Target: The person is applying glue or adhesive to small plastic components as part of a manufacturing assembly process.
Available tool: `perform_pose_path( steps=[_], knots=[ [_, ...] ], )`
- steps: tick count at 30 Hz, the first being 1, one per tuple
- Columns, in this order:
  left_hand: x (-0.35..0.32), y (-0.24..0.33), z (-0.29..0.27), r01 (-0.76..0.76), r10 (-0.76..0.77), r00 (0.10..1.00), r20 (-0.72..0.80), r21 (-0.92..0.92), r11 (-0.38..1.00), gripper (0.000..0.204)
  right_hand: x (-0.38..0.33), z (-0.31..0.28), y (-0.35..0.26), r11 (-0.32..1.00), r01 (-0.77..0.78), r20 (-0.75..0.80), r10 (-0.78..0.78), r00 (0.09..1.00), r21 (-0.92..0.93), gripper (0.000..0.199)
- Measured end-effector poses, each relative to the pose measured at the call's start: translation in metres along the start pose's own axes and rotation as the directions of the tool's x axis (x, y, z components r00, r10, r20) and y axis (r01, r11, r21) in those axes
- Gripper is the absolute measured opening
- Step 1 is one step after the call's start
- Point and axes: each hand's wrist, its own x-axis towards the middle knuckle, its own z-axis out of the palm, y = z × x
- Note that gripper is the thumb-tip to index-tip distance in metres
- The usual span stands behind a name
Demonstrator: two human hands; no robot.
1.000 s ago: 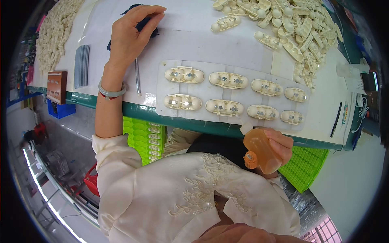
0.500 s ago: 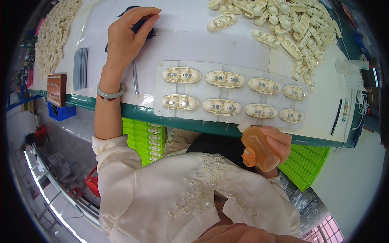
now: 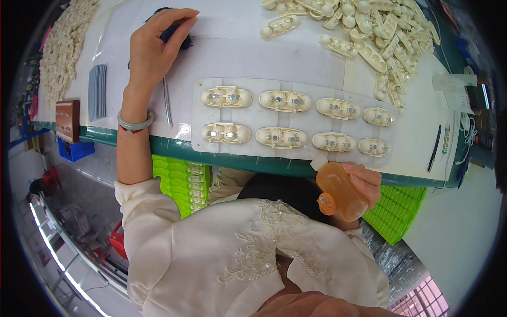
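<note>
My right hand is wrapped round an amber squeeze bottle with a white nozzle and an orange crusted lump on its side. The bottle is tilted, its nozzle beside the front edge of a flat white tray. On the tray lie two rows of cream oval shells, each with round cups and shiny silvery discs. Over a dark blue cloth at the far left, my left hand has thumb and fingers close together in a pinch; I cannot make out anything between them.
A heap of cream shells covers the far right, another pile the far left. Grey strips, a thin metal rod and a black pen lie on the table. Green trays stand below the edge.
The whole scene has shifted slightly left in view. Relative to the white tray, the bottle in my right hand has moved slightly right. My left hand keeps its pose over the cloth.
</note>
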Motion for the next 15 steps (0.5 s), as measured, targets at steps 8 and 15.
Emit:
perform_pose_path(
  steps=[8,15],
  knots=[
    [0.001,0.002,-0.004,0.032,-0.034,0.999,-0.015,-0.097,0.995,0.011,0.003,0.012,0.003,0.965,0.098,-0.066,-0.117,0.991,-0.241,0.037],
    [0.002,-0.003,-0.004,-0.143,0.128,0.982,-0.142,-0.106,0.984,0.01,0.007,0.015,0.002,0.855,-0.035,-0.21,-0.087,0.974,-0.517,0.042]
  ],
)
